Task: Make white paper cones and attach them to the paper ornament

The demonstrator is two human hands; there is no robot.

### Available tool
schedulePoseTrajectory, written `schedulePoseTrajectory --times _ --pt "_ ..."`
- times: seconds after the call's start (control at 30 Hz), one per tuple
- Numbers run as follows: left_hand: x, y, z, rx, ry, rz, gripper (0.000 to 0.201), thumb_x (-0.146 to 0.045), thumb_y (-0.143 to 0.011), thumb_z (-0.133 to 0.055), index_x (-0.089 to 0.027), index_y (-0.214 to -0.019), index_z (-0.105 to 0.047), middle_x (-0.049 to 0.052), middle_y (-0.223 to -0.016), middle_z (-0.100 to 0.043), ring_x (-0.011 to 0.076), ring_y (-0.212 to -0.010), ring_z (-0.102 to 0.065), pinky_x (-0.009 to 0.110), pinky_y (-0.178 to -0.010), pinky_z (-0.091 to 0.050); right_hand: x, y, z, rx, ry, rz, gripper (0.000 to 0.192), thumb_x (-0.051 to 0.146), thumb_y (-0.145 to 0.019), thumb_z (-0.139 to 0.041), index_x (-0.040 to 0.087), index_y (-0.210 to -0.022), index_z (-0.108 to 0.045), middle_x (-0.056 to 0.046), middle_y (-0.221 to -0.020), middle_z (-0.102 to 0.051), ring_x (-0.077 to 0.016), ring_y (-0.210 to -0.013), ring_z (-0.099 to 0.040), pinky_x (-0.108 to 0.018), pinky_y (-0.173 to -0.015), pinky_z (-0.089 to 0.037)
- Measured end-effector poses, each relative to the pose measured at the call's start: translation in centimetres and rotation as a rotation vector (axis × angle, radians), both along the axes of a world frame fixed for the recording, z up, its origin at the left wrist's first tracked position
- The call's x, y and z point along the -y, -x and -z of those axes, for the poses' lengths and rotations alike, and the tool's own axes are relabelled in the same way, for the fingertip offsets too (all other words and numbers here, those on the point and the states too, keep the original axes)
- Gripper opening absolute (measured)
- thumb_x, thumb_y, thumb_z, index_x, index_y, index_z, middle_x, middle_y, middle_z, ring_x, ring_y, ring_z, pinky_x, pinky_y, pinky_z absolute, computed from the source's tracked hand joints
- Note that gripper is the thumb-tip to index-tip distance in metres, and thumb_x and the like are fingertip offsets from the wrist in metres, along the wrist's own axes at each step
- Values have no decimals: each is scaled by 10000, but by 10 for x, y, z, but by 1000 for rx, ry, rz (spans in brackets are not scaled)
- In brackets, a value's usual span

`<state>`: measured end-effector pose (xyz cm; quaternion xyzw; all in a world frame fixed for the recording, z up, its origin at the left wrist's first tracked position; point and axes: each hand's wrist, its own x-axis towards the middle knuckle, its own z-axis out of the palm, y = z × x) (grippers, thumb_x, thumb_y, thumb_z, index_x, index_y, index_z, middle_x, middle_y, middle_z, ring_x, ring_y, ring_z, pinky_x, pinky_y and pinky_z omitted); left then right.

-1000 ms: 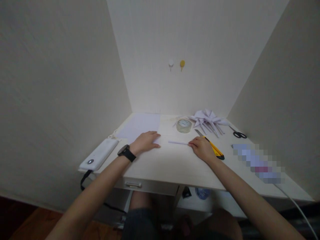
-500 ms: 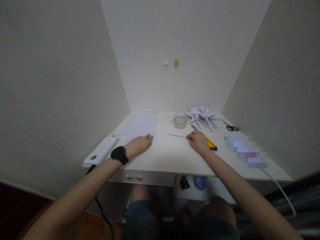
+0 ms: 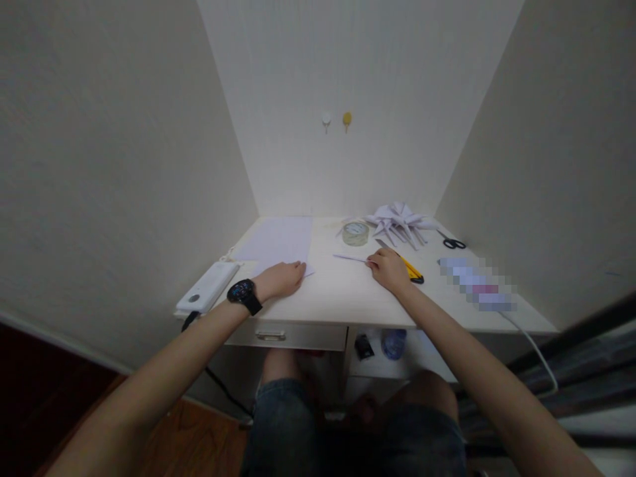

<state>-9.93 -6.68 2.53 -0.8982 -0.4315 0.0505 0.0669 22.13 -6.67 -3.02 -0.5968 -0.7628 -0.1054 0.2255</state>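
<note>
Two bare hands, the left hand and the right hand, are at one white desk; one narrow white paper strip, one large flat white paper sheet, one smaller white paper piece, one roll of clear tape, one yellow-and-black box cutter, one pair of black-handled scissors and one pile of pointed, folded white paper shapes are counted on the top; the shapes within the pile overlap too much to number; two hooks, one white and one yellow, are on the wall.

The strip lies between the hands, its right end at the right fingertips, its left end apart from the left hand; the tape is behind it.

The right hand is narrowed to a pinch on the strip, the cutter showing just beyond it; the left hand, fingers together, rests over the smaller piece; whether it grips cannot be told.
</note>
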Motion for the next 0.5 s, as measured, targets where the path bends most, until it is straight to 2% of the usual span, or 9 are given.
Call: schedulePoseTrajectory --times 0.13,0.27,0.4,0.5 --pt "-1 -3 -10 3 23 21 286 -226 -920 -430 -106 -1108 -608 200 -1094 -703 289 -935 -690 371 -816 -490 4 0 -1 3 -10 3 241 227 -944 -536 149 -1005 -755 -123 -1014 -694 -256 -1010 -597 -335 -913 -418" --pt "-3 -2 -18 50 31 -29 312 -250 -963 -382 -116 -1072 -643 182 -1038 -724 274 -920 -690 356 -814 -481 6 1 0 3 2 -2 249 251 -953 -532 159 -997 -759 -114 -1010 -698 -244 -994 -601 -321 -886 -421" --pt "-4 4 -22 112 -99 -142 417 -306 -1013 -322 -135 -941 -695 165 -941 -731 264 -891 -683 362 -831 -462 6 1 1 5 10 -1 269 257 -964 -511 159 -1007 -759 -113 -1011 -701 -236 -972 -613 -316 -854 -429" --pt "-6 12 -27 173 -229 -260 411 -318 -1003 -356 -145 -946 -724 162 -921 -736 279 -874 -683 374 -803 -460 5 1 2 -1 1 -10 262 248 -960 -516 162 -1006 -759 -110 -1016 -705 -235 -975 -618 -315 -861 -432"
